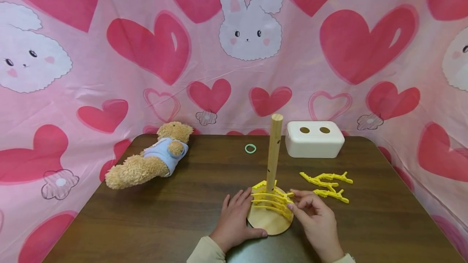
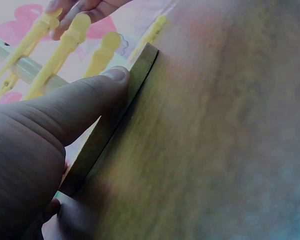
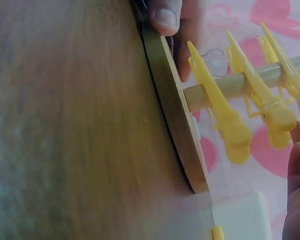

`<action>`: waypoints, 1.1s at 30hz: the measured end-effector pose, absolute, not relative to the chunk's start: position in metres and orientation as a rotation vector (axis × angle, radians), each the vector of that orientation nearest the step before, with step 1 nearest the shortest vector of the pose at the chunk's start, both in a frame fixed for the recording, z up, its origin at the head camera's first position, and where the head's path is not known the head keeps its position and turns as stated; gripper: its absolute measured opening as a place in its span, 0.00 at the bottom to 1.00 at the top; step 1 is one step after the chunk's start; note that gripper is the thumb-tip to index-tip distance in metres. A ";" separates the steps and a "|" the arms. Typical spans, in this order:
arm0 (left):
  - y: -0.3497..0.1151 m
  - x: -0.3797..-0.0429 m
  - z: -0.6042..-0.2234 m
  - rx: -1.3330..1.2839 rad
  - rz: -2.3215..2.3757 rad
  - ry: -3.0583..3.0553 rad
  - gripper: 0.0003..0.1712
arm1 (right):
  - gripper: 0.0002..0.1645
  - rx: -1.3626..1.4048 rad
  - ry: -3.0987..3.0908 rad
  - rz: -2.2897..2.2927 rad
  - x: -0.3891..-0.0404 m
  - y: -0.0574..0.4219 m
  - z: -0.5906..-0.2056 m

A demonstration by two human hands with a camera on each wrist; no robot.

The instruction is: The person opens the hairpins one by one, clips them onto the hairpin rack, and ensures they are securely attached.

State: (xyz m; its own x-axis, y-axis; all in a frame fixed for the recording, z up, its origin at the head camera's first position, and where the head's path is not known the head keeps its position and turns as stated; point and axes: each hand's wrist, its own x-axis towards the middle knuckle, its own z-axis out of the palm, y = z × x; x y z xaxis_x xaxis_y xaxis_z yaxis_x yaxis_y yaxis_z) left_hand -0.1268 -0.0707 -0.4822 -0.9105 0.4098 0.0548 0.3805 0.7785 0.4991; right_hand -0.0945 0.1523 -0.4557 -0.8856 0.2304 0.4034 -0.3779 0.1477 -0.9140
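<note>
A round wooden base [image 1: 271, 225] carries an upright wooden post [image 1: 275, 149] with dark holes in it. Several yellow alligator hair clips [image 3: 220, 107] are clamped across the lower post, one above another. My left hand [image 1: 234, 223] holds the base at its left edge, thumb [image 2: 85, 97] along the front rim and fingers on the far side. From the right, my right hand [image 1: 319, 223] pinches the end of the upper front hair clip [image 1: 268, 195] between thumb and fingers. In the right wrist view only part of this hand [image 3: 299, 190] shows, beside the clip's end.
More yellow hair clips [image 1: 325, 180] lie on the dark wooden table [image 1: 153, 218] to the right. Behind them stands a white box [image 1: 312, 146] with two round holes. A green ring [image 1: 250, 148] lies behind the post. A teddy bear [image 1: 157, 155] in blue lies at the back left.
</note>
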 end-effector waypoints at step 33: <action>-0.072 -0.125 -0.484 0.619 0.830 2.910 0.62 | 0.19 -0.241 -2.322 1.285 -0.093 0.256 -0.463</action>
